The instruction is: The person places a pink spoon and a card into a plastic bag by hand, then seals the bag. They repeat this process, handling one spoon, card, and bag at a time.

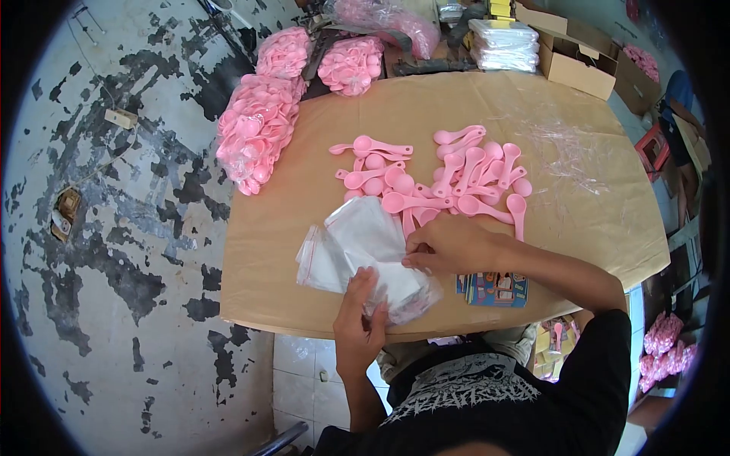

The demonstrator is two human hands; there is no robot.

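A stack of clear plastic bags (357,247) lies near the front edge of a brown paper-covered table (319,137). My left hand (359,311) presses down on the near end of the stack. At the stack's right edge my right hand (449,245) pinches the top bag with its fingertips. Just beyond lies a loose pile of pink plastic spoons (441,178). A small stack of printed cards (494,289) sits right of the bags, partly under my right forearm.
Big clear sacks full of pink spoons (255,129) lean at the table's left and far edge (350,64). Stacked clear packets (503,45) and open cardboard boxes (578,57) stand at the back right. A flaking wall (114,228) lies to the left.
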